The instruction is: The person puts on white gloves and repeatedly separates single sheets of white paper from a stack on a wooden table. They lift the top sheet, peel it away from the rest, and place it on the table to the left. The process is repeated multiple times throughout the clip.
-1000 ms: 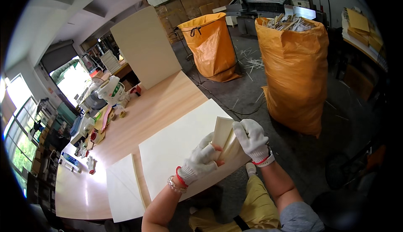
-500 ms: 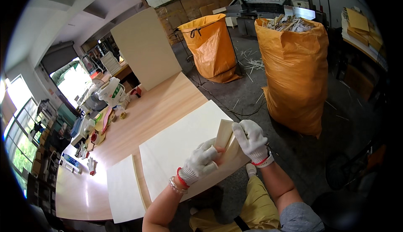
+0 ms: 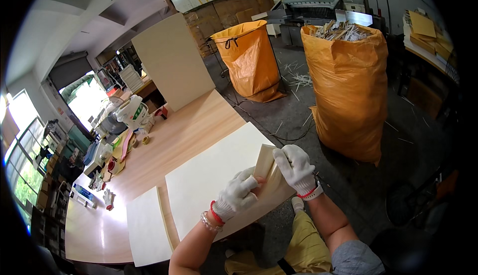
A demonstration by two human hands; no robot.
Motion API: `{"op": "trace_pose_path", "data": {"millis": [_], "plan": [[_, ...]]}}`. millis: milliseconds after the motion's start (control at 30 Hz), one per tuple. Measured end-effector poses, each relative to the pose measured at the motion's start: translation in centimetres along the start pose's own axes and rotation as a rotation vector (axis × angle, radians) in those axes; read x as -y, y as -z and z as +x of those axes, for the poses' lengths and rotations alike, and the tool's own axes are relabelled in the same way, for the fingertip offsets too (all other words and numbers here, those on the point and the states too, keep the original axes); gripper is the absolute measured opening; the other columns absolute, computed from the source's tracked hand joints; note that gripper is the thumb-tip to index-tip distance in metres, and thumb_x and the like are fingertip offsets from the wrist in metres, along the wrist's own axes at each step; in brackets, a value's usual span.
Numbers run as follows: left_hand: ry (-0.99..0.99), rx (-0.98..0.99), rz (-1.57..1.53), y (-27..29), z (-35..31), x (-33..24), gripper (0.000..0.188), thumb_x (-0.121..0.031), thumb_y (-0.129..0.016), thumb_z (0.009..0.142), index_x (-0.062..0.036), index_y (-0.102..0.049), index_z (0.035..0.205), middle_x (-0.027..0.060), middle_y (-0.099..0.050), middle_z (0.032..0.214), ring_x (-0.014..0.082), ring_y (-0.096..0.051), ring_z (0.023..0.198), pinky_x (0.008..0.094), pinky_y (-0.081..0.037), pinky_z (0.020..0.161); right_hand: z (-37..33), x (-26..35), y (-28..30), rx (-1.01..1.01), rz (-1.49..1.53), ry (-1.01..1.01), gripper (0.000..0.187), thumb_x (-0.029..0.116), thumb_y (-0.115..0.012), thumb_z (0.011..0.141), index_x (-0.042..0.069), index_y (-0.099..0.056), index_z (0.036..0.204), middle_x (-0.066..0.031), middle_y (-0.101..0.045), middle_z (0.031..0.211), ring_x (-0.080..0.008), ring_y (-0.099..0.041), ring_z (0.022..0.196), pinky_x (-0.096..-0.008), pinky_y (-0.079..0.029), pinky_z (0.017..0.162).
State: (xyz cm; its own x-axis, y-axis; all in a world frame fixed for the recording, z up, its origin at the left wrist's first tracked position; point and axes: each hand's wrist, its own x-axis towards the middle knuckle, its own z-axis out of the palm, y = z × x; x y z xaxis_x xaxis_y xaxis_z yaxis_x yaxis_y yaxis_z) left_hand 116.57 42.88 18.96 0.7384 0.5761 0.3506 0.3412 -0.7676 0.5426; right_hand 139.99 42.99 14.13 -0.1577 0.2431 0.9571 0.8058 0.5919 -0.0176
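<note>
A broad stack of cream-white sheets [image 3: 214, 173] lies on the wooden table at its near right edge. Its right corner is bent upward into a curled flap [image 3: 264, 161] between my two gloved hands. My left hand [image 3: 238, 193], in a white knit glove with bare fingertips showing, grips the flap from the left. At the right, my right hand [image 3: 295, 166], also gloved in white, closes over the flap's other side with the thumb pressed along it. How many sheets are lifted cannot be told.
A smaller sheet stack [image 3: 148, 222] lies left on the wooden table [image 3: 199, 125]. A tall board [image 3: 174, 61] stands at the far end. Tape rolls, a white bucket [image 3: 132, 111] and a bottle line the left edge. Two orange sacks [image 3: 346, 91] stand on the floor, the nearer full of paper strips.
My hands keep their hold on the curled flap, with only a slight shift of the right hand to the left. The view has tilted slightly.
</note>
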Motion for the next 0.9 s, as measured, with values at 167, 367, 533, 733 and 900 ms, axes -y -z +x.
{"op": "trace_pose_path", "data": {"millis": [167,367,533,733,900], "plan": [[-0.054,-0.107,-0.179,-0.7,0.3,-0.5,0.033,0.013,-0.059,0.076,-0.0026,-0.06,0.105,0.022,-0.051,0.138,0.0338,-0.062,0.114,0.0388,-0.057,0.084,0.4,0.0,0.2,0.042,0.141,-0.08,0.032,0.001,-0.063,0.09,0.002,-0.062,0.121,-0.0095,-0.05,0.085,-0.0271,-0.055,0.072,-0.0391,-0.048,0.061],[-0.007,-0.083,-0.252,-0.3,0.4,-0.6,0.035,0.011,-0.063,0.078,-0.0039,-0.062,0.11,0.0225,-0.049,0.141,0.0328,-0.061,0.116,0.0374,-0.054,0.09,0.6,0.0,0.3,-0.02,0.165,-0.05,0.031,0.001,-0.062,0.09,0.002,-0.061,0.12,-0.0098,-0.049,0.082,-0.0272,-0.054,0.071,-0.0396,-0.046,0.059],[-0.004,-0.08,0.005,-0.4,-0.3,0.1,0.039,0.007,-0.065,0.082,-0.0041,-0.064,0.12,0.0236,-0.053,0.137,0.0336,-0.063,0.112,0.0364,-0.051,0.094,0.3,-0.1,0.2,0.01,0.217,-0.098,0.035,0.0,-0.064,0.087,0.001,-0.06,0.122,-0.0101,-0.049,0.083,-0.0269,-0.054,0.07,-0.0391,-0.046,0.059],[0.005,-0.104,-0.207,-0.6,0.1,-0.5,0.037,0.007,-0.072,0.077,-0.0054,-0.062,0.111,0.0217,-0.052,0.139,0.037,-0.061,0.114,0.0398,-0.05,0.094,0.0,-0.2,-0.2,0.039,0.149,-0.094,0.031,0.001,-0.062,0.09,0.002,-0.061,0.12,-0.0103,-0.048,0.08,-0.0275,-0.052,0.067,-0.0399,-0.044,0.057],[-0.054,-0.128,-0.158,-0.3,0.8,-1.1,0.038,0.013,-0.063,0.074,-0.0028,-0.06,0.107,0.023,-0.052,0.138,0.0367,-0.065,0.109,0.0416,-0.057,0.085,0.4,0.1,0.3,-0.006,0.132,-0.067,0.035,-0.002,-0.062,0.088,0.0,-0.061,0.123,-0.0099,-0.048,0.081,-0.0265,-0.052,0.067,-0.039,-0.046,0.058]]}}
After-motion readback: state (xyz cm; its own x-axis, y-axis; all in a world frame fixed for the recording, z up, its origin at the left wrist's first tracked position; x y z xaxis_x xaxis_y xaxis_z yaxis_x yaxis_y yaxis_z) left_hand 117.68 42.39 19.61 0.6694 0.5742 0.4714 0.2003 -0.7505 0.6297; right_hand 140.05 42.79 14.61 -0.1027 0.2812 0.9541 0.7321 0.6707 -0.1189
